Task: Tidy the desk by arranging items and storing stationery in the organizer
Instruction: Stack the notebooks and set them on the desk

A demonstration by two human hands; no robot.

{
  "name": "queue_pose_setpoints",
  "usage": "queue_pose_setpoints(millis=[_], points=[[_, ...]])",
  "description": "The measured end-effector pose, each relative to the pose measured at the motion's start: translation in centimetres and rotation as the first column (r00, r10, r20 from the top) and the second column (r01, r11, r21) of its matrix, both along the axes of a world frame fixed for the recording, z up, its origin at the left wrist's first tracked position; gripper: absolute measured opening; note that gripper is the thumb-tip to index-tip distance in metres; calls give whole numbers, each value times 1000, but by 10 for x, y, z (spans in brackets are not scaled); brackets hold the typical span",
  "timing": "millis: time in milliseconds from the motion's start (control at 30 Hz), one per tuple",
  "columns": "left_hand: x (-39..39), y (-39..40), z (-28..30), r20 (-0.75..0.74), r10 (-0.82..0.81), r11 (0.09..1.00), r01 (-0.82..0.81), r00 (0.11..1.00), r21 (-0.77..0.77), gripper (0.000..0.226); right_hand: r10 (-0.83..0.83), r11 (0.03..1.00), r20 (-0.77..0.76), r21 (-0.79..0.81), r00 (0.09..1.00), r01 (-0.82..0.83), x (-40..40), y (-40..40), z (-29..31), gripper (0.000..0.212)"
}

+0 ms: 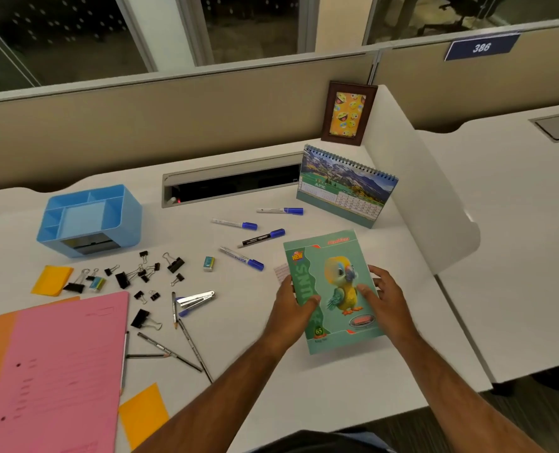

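Note:
A green notebook [329, 276] with a parrot on its cover is held over the right part of the white desk [353, 387]. My left hand [296, 304] grips its left edge, thumb on the cover. My right hand [381, 297] grips its right edge. The blue organizer [90, 219] stands empty at the back left. Several blue-capped markers [255, 238] lie in the middle. Black binder clips [141, 273], a stapler [194, 300], an eraser [209, 263] and pencils [180, 341] are scattered left of my hands.
A pink folder [52, 371] over an orange one lies at the front left, with yellow sticky pads [52, 280] nearby. A desk calendar [345, 186] and a framed picture [348, 112] stand at the back right beside a white divider [418, 178]. A cable slot [232, 184] runs along the back.

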State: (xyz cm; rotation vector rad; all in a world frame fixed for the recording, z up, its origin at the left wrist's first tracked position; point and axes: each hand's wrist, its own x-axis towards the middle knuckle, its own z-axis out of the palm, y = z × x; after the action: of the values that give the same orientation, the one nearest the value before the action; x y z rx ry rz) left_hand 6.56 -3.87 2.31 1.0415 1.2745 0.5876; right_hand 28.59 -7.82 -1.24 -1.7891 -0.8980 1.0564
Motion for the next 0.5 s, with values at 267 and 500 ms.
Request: queue_pose_setpoints(millis=[267, 500], points=[[41, 7, -14, -11, -133, 988, 132, 991, -76, 34, -56, 998, 44, -40, 997, 58, 44, -5, -8, 37], [64, 16, -20, -71, -282, 953, 272, 957, -132, 40, -75, 992, 115, -94, 991, 86, 74, -7, -17, 36]])
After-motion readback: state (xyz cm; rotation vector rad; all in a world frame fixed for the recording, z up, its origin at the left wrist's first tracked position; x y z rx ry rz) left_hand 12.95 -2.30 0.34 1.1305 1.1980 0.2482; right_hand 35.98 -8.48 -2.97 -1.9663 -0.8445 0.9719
